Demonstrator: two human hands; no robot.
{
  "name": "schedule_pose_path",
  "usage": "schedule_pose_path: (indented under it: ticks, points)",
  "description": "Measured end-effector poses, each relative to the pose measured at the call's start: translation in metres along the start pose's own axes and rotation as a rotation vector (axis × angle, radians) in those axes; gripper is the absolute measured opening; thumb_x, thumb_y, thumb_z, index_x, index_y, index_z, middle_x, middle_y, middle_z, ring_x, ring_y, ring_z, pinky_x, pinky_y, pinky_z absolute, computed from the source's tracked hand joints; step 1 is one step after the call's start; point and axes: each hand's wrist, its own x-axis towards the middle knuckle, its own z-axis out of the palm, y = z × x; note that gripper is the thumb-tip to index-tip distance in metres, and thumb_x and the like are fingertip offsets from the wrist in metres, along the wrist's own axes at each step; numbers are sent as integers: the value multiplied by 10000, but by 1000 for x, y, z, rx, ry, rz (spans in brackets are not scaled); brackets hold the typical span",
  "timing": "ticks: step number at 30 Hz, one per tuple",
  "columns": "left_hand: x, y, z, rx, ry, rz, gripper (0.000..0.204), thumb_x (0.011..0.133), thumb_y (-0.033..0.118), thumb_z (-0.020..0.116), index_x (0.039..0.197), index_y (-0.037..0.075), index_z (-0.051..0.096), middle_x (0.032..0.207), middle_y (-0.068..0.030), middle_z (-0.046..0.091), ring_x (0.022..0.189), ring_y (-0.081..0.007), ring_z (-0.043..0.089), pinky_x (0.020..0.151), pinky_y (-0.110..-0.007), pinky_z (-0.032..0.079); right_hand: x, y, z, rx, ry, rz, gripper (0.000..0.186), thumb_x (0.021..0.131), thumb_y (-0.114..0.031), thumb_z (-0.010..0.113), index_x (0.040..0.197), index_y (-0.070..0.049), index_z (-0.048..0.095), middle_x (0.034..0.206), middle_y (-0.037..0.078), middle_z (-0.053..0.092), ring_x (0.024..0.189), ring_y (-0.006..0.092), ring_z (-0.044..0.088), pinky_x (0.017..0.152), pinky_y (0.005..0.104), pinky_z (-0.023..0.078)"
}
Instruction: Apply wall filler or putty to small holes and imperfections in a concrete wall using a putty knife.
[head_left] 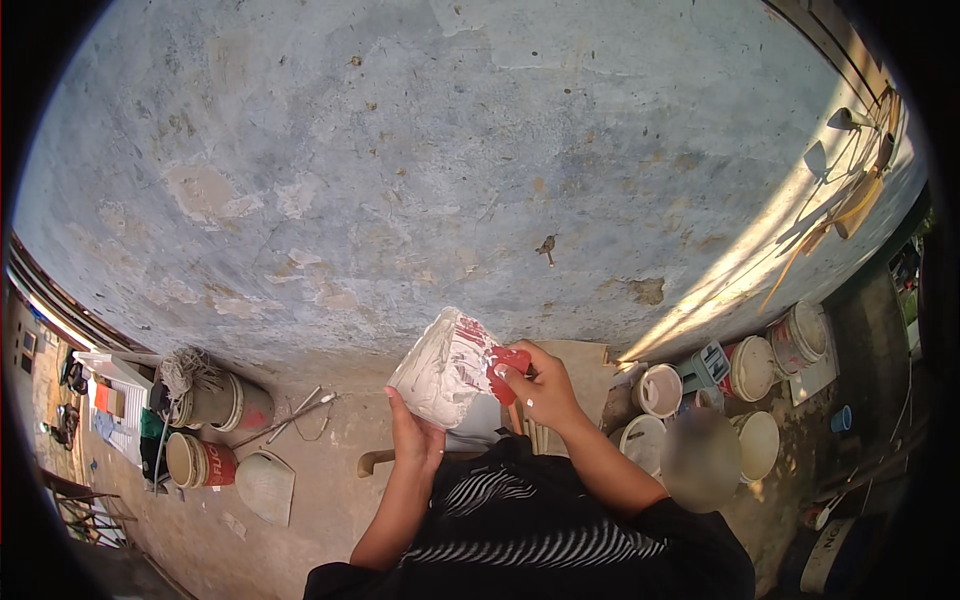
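Before a patchy blue wall (pixel 450 180), above the floor (pixel 325 500), left grip (pixel 413 435) clasps a smeared board (pixel 428 375), right grip (pixel 545 388) a red scraper (pixel 500 383).

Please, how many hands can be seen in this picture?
2: the left hand holds the paste-covered panel at its lower left; the right hand grips the red tool at its right side. Others may be hidden.

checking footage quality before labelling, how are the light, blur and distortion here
Head view: a sunlit band slants across the right of the wall, with dark shadows in its upper part; a round blurred patch covers part of the buckets; the left hand and right hand look fairly sharp; fisheye distortion bends straight edges, and the corners are black.
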Motion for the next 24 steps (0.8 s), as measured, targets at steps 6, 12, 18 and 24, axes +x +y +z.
schedule_pose_path:
  ticks: [6,12,18,24]
  points:
    - [-2,-4,-2,27,-35,1,814,966,673,315,1500,58,309,1523,-117,386,1399,-282,382,1150,-440,326,10,2,-14,-37,192,-164,113,906,-42,626,1009,2,620,837,44,666,765,70,593,635,250,494]
    - [2,-7,2,48,-29,-12,811,967,669,325,1499,56,310,1518,-117,396,1391,-284,394,1150,-439,325,0,13,-5,77,-3,-14,103,915,-31,593,1012,-6,613,842,17,651,756,67,583,635,260,477]
    - [2,-5,0,21,-6,-36,810,969,667,325,1496,52,315,1509,-122,409,1383,-289,407,1143,-439,338,5,20,-29,348,144,122,119,927,-37,584,1041,-59,610,905,-4,644,792,87,610,642,258,500]
    - [1,-5,-7,-20,-23,-35,823,964,674,324,1499,49,314,1515,-131,400,1385,-298,402,1146,-449,340,-1,28,-69,577,310,215,170,937,-72,584,1106,-71,604,992,42,662,841,140,649,668,302,537]
